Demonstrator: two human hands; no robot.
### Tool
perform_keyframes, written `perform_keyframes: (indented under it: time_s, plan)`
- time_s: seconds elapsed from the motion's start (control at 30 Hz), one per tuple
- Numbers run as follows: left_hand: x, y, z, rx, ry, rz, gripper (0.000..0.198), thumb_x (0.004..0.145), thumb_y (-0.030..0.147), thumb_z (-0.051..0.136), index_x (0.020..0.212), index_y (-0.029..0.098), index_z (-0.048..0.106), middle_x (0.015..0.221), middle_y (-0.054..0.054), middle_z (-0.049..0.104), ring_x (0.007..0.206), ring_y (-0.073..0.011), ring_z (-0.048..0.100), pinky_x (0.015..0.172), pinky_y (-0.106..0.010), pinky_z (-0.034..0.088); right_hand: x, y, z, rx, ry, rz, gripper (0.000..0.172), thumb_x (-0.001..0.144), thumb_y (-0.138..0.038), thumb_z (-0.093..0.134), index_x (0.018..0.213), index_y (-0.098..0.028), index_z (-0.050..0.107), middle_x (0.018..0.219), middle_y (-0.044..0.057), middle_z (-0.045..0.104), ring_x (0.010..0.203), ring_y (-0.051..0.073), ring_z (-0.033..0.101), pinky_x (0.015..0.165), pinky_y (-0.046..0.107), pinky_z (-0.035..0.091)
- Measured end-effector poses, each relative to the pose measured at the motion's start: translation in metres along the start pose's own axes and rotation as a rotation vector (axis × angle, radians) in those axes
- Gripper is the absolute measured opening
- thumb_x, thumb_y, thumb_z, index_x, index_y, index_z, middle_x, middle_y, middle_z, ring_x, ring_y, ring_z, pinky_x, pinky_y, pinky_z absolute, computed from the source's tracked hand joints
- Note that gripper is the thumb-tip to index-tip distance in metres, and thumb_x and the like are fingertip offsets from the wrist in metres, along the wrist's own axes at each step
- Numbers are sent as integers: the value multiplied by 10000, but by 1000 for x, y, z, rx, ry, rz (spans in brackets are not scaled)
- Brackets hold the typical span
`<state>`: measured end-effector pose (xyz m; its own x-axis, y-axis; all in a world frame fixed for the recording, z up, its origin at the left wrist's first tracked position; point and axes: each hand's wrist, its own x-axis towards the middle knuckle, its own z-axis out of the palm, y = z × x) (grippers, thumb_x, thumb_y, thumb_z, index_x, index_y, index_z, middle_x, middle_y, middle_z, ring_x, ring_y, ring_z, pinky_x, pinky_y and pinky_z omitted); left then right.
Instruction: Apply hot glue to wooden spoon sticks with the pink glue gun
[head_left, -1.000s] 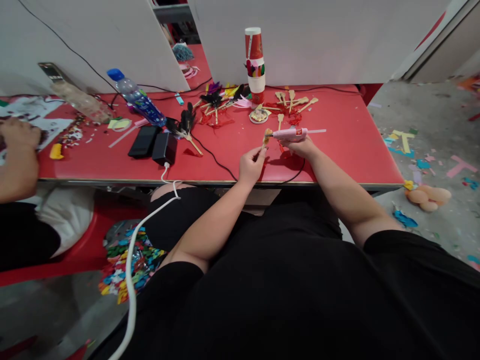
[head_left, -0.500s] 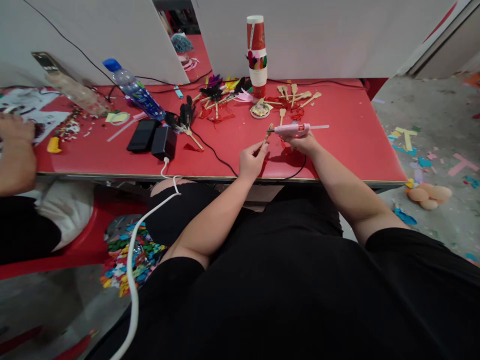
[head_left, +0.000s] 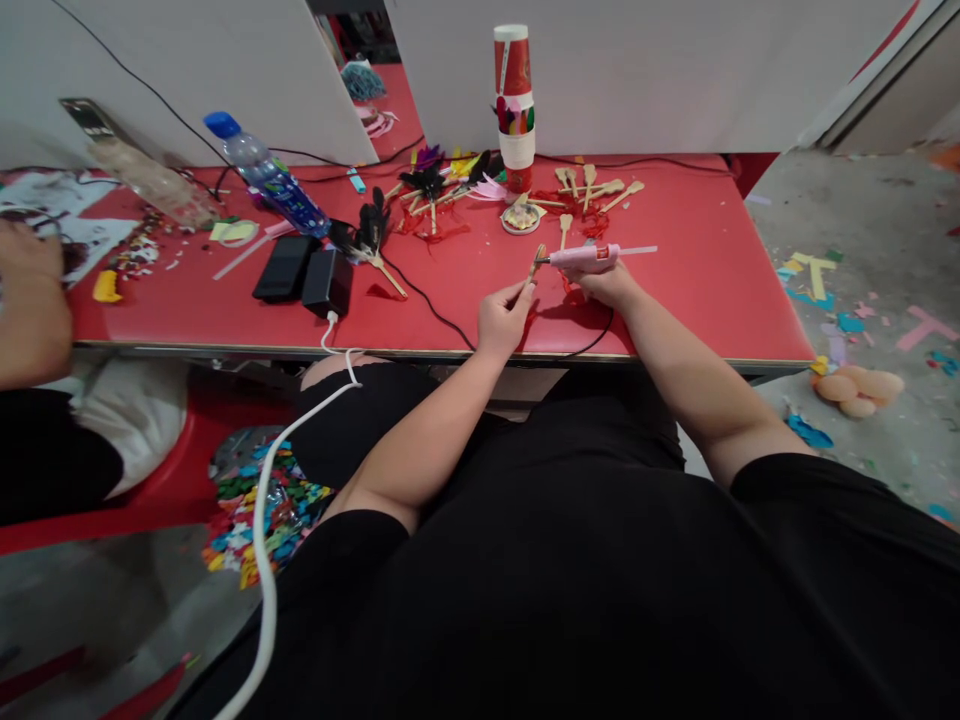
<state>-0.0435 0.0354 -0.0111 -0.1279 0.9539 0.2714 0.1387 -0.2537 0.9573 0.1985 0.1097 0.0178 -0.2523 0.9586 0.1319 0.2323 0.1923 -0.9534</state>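
My left hand pinches a small wooden stick with a wider top, held up off the red table. In my right hand is a pink glue gun, a pale glue stick jutting from its back. The gun's nozzle points left and meets the upper part of the wooden stick, or nearly so; I cannot tell if they touch. Just beyond the gun lies another wooden stick with red string. A small round dish stands farther back.
Stacked paper cups rise at the back, flanked by several wooden sticks and feathered sticks. Leftward are a black feathered stick, a black box, a phone and bottles. Another person's hand rests far left.
Both hands keep almost the same place. The wooden stick's top has shifted very slightly against the glue gun's nozzle; the whole view has moved a little.
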Motion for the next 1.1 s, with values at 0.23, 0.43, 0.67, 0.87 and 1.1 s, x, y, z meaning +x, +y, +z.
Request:
perform_keyframes:
  time_s: [0.23,0.43,0.67,0.87,1.1]
  plan:
    - [1,-1,0,28,0,-3,337,1076,494,854,1171,197,982,1218,-131,957,1229,-355,892,1074,-483,713,1,4,2,-22,-6,15,550,842,-532,921,1293,-217,908,810,34,774,613,173,580,684,395,653]
    - [-2,10,-2,70,-59,-38,401,1092,558,815,1152,196,978,998,-112,938,1159,-317,897,1015,-417,705,4,10,4,-25,32,-145,457,813,-581,941,1134,-255,936,1046,87,913,1073,358,875,1072,507,749]
    - [-2,9,1,52,-53,-45,450,1093,601,803,1083,179,960,863,-105,881,959,-260,864,870,-355,660,-2,-5,8,-17,-28,-290,463,896,-660,891,1053,-228,946,1147,97,937,1266,425,888,1184,533,724]
    - [-2,13,1,30,-60,-54,459,1082,627,817,1012,188,930,821,-97,848,898,-244,824,801,-337,629,2,4,10,53,37,-224,536,846,-687,977,1134,-235,945,1091,98,929,1157,372,904,1094,510,759]
    - [-1,10,1,-5,-38,-74,469,1082,637,814,1001,184,907,770,-50,796,691,-171,730,637,-288,542,5,13,12,62,150,-90,570,766,-754,1041,972,-246,887,693,30,721,747,271,796,631,356,718]
